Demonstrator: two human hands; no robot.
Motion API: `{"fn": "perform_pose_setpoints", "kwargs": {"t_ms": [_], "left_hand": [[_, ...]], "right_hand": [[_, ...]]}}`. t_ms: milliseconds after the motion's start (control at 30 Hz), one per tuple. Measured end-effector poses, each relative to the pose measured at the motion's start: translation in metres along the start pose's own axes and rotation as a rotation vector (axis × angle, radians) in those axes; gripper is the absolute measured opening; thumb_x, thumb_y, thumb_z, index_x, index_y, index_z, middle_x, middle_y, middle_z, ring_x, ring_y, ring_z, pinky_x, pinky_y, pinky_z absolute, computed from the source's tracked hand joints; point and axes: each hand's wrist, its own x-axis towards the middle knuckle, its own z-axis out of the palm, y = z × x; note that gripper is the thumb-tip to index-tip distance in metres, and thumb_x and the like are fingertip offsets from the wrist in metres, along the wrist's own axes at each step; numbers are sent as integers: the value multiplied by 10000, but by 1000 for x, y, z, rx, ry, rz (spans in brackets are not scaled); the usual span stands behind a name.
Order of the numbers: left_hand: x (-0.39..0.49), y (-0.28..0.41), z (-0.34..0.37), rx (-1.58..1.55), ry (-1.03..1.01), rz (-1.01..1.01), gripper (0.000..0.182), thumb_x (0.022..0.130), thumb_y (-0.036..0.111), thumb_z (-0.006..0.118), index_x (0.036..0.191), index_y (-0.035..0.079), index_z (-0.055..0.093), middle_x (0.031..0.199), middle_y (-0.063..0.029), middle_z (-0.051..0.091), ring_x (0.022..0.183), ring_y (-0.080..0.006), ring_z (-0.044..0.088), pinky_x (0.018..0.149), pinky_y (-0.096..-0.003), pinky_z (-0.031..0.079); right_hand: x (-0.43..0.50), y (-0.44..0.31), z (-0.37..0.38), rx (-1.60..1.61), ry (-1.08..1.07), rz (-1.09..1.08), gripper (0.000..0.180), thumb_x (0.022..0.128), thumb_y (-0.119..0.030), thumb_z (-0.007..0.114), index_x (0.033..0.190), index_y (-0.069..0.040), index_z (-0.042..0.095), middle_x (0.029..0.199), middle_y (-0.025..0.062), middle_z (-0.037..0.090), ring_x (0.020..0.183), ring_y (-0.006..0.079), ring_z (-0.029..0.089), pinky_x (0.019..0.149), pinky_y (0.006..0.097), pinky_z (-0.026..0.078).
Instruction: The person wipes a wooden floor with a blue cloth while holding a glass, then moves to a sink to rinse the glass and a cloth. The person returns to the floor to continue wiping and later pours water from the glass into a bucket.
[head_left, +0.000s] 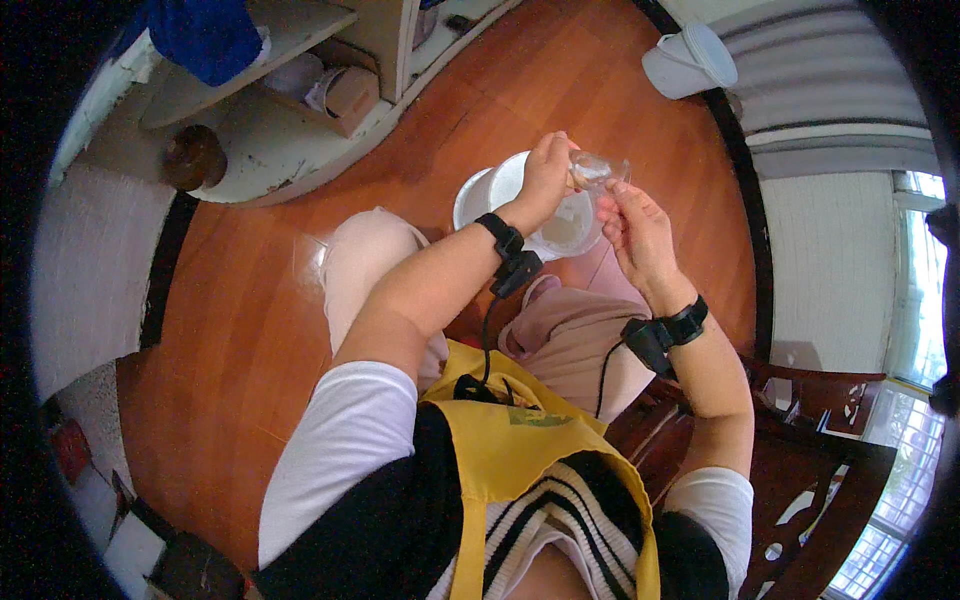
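Over a white plastic bucket (551, 232) on the floor, both my hands are at a small transparent object (592, 169), glass or clear plastic; its exact kind is hard to tell. My left hand (546, 176) grips its left end, with a bit of something tan showing by the fingers. From the right, the thumb and fingertips of my right hand (637, 229) pinch its near edge, the other fingers curled. Inside the bucket a pale, cloudy content shows, partly hidden by my hands. Another white round rim (471, 196) stands against the bucket's left side.
A lidded white bucket (682, 64) stands by the far wall. Curved shelving (300, 169) at the upper left bears a cardboard box (352, 101) and a brown round object (195, 157). Dark carved wooden furniture (795, 465) lies at my right. Cables (487, 341) hang from my wrist bands.
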Motion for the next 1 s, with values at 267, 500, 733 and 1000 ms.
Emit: {"fn": "perform_pose_setpoints", "kwargs": {"t_ms": [267, 500, 733, 1000], "left_hand": [[0, 15, -4, -164, -122, -524, 378, 1005, 416, 398, 1009, 57, 517, 870, -103, 615, 638, -180, 538, 502, -289, 450], [4, 9, -7, -316, -258, -472, 359, 987, 436, 471, 1107, 98, 476, 1048, -91, 580, 821, -183, 569, 614, -290, 468], [-5, 6, 2, -231, -203, -158, 365, 996, 462, 461, 1079, 107, 461, 1049, -74, 562, 842, -155, 558, 667, -285, 459], [0, 6, -4, -135, -268, -407, 478, 1013, 541, 315, 1020, 105, 511, 827, -47, 596, 665, -143, 534, 532, -254, 404]], "right_hand": [[26, -36, -40, -1526, -290, -944, 210, 824, -177, 701, 1019, -102, 675, 886, 144, 665, 754, 342, 640, 703, 388, 530], [35, -17, -44, -984, -228, -719, 180, 908, -199, 649, 975, -33, 654, 810, 87, 662, 730, 227, 635, 662, 323, 505], [20, -8, -23, -507, -143, -83, 260, 967, -252, 587, 1034, -11, 661, 698, 2, 620, 630, 74, 573, 567, 236, 457], [24, -56, -28, -1727, -431, -755, 313, 838, -222, 695, 1110, -71, 655, 787, 145, 677, 695, 324, 651, 642, 404, 527]]}}
